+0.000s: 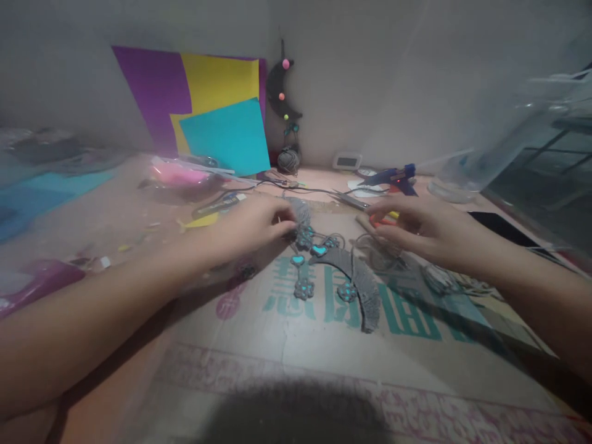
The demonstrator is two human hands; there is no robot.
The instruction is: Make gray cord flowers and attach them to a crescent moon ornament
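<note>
My left hand (266,225) has thumb and fingertips drawn together at the edge of an upper grey crescent (300,211); whatever is between them is too small to make out. Below lies a second, larger grey yarn-wrapped crescent (367,290), with grey cords, turquoise hearts (319,250) and grey flower shapes with turquoise spots (304,288) around it. To the right, my right hand (411,225) hovers with thumb and fingers apart, beside orange handles (380,221) partly covered by its fingers.
Behind are a blue glue gun (393,177), a small white-framed display (347,161), a grey yarn ball (288,160) and a pink package (178,172). Coloured sheets (226,139) and a dark crescent with small balls (276,86) stand against the wall. Printed board (259,351) covers the front.
</note>
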